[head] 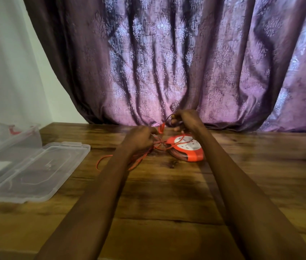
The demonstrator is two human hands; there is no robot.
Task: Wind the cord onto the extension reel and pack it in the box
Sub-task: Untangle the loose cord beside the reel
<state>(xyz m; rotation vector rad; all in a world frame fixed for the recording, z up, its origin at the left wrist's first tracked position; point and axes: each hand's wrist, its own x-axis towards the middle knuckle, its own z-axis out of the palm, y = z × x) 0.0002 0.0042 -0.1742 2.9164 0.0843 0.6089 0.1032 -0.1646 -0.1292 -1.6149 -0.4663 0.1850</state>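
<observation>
A red and white extension reel lies flat on the wooden table, far from me near the curtain. Its thin red cord trails loose to the left of it in several loops. My left hand grips a bunch of the cord just left of the reel. Above and behind the reel, my right hand pinches a raised strand of the cord, with a red plug-like piece hanging between the two hands. How much cord is wound inside the reel is hard to see.
A clear plastic box stands at the table's left edge, with its clear lid lying flat beside it. A purple patterned curtain hangs right behind the table. A white wall is at the left.
</observation>
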